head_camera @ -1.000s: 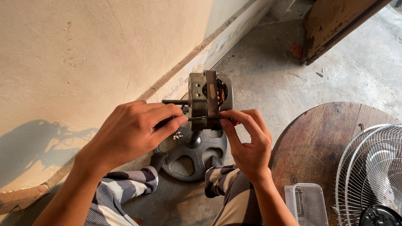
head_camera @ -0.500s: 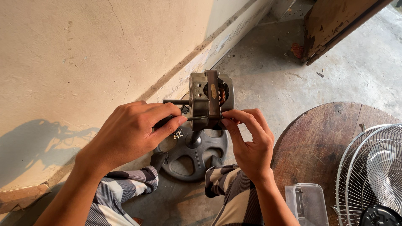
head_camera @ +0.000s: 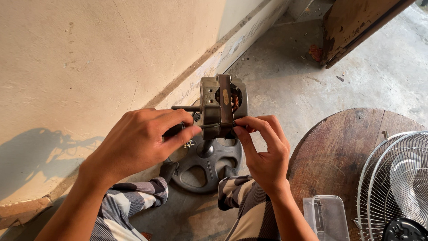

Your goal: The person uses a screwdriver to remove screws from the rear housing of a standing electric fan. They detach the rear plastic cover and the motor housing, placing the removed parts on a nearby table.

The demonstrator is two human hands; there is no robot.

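Grey metal, the fan motor (head_camera: 221, 106) stands above the round fan base (head_camera: 206, 163), its shaft pointing left toward the left hand (head_camera: 142, 140), clenched on a screwdriver (head_camera: 206, 126) lying level into the housing, while the right hand (head_camera: 263, 149) pinches the motor's lower right edge.

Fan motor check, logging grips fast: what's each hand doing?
Left hand: closed on a screwdriver at the fan motor.
Right hand: fingertips pinching the motor's lower edge.

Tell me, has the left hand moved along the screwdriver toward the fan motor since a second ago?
Yes, slightly. The left hand has crept right toward the fan motor, judged against the round fan base; less screwdriver shaft shows.
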